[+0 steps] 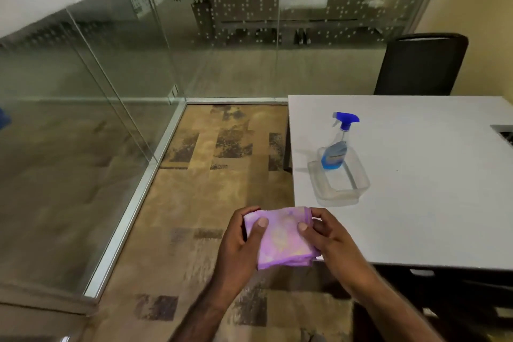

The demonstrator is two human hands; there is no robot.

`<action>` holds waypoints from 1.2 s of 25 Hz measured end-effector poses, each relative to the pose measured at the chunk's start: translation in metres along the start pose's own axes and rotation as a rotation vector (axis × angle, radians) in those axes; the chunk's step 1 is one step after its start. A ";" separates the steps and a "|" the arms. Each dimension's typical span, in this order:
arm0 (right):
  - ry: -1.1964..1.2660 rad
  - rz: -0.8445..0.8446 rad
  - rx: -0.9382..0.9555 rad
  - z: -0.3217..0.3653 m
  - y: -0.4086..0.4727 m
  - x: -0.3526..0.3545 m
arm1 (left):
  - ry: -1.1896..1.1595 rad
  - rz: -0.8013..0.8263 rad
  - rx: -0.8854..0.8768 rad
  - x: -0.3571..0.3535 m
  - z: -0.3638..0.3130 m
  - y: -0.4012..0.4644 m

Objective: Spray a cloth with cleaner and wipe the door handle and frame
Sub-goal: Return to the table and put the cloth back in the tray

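A folded purple cloth (pixel 280 239) is held between both hands in front of me, just off the table's near-left corner. My left hand (pixel 238 244) grips its left edge with the thumb on top. My right hand (pixel 330 236) grips its right edge the same way. A spray bottle (pixel 337 144) with a blue trigger head and blue liquid stands upright inside a clear plastic container (pixel 358 187) on the white table (pixel 416 203), beyond the cloth. No door handle is visible in this view.
Glass partition walls (pixel 111 91) with an aluminium floor frame (pixel 133 203) run along the left and back. Patterned brown carpet (pixel 216 180) covers the floor. A black office chair (pixel 422 64) stands behind the table, against a yellow wall.
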State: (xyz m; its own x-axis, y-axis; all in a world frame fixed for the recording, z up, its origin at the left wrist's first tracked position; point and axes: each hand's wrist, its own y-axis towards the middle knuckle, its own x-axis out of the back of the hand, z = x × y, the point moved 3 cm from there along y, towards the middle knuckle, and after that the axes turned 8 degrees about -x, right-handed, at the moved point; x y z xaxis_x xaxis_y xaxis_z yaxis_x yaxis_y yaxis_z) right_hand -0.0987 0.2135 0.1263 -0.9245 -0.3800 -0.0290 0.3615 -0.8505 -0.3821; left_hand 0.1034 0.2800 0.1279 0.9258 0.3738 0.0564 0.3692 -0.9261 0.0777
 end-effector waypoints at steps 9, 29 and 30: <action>-0.021 -0.205 -0.061 -0.012 0.004 0.173 | -0.249 0.072 0.269 -0.158 0.030 0.014; -0.353 -0.413 -0.095 0.014 0.171 0.287 | 0.200 -0.067 0.163 -0.276 0.069 0.178; -0.371 -0.410 -0.100 0.015 0.184 0.287 | 0.238 -0.067 0.161 -0.277 0.078 0.188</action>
State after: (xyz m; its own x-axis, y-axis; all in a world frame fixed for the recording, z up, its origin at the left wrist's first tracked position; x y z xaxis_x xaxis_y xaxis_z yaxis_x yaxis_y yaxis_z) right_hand -0.2952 -0.0576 0.0614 -0.8763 -0.1429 0.4600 -0.0485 -0.9239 -0.3795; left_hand -0.0770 -0.0015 0.0494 0.8609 0.4180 0.2900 0.4544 -0.8881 -0.0689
